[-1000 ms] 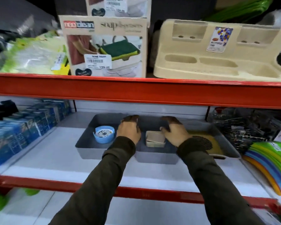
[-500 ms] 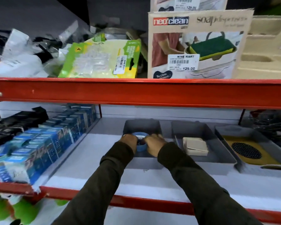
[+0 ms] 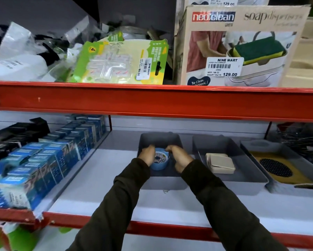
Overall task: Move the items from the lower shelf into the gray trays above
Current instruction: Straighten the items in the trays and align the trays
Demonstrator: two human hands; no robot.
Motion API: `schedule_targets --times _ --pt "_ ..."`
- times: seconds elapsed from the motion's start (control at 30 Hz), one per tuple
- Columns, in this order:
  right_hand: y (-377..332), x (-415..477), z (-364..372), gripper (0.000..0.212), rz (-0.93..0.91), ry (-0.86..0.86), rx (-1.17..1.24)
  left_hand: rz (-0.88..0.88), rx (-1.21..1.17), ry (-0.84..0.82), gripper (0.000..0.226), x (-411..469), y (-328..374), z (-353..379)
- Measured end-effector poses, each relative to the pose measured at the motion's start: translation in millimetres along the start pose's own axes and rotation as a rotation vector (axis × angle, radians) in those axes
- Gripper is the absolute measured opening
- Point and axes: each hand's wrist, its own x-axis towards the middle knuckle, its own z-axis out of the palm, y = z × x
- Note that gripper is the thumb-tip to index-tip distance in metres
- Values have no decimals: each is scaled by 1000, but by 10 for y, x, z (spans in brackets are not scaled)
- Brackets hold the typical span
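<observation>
Below the "neo.clean" box (image 3: 239,46) priced 129.00, both hands (image 3: 148,156) (image 3: 181,159) cup a blue dish (image 3: 160,161).

Three trays (image 3: 163,183) are set side by side at centre frame, a round dish (image 3: 160,163) in the leftmost, a box (image 3: 220,163) in the middle, stacked cartons (image 3: 43,160) at left

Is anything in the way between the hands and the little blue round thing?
No. The left hand and right hand sit right beside the blue round container, one on each side, inside the left gray tray. Nothing visible lies between them.
</observation>
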Motion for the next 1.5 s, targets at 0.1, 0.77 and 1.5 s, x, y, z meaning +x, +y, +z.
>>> schedule_targets --times 0.1,0.77,1.5 --pt "55 7 16 23 64 -2 98 -19 -83 -12 54 9 -7 18" --pt "197 -263 -2219 27 -263 83 -1223 480 1048 -139 38 -297 230 1951" --pt "133 -46 -2226 18 -64 19 -544 65 238 -155 45 -283 306 2143"
